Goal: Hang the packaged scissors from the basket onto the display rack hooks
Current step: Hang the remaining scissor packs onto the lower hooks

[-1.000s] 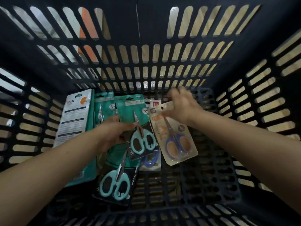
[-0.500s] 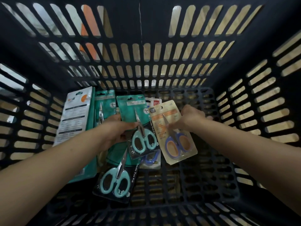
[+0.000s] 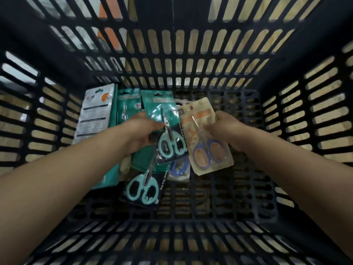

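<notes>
Your left hand (image 3: 140, 133) pinches the teal pack of mint-handled scissors (image 3: 166, 129) by its left edge, and your right hand (image 3: 222, 127) has its fingers curled round the right edge of the beige pack of blue-handled scissors (image 3: 207, 137), both low inside the dark slatted basket (image 3: 286, 115). Lift each pack straight up, clear of the loose packs (image 3: 142, 185) lying beneath so none drags along. Keep your grip below the hang holes at the top, leaving them free for the rack hooks, which are not in view.
</notes>
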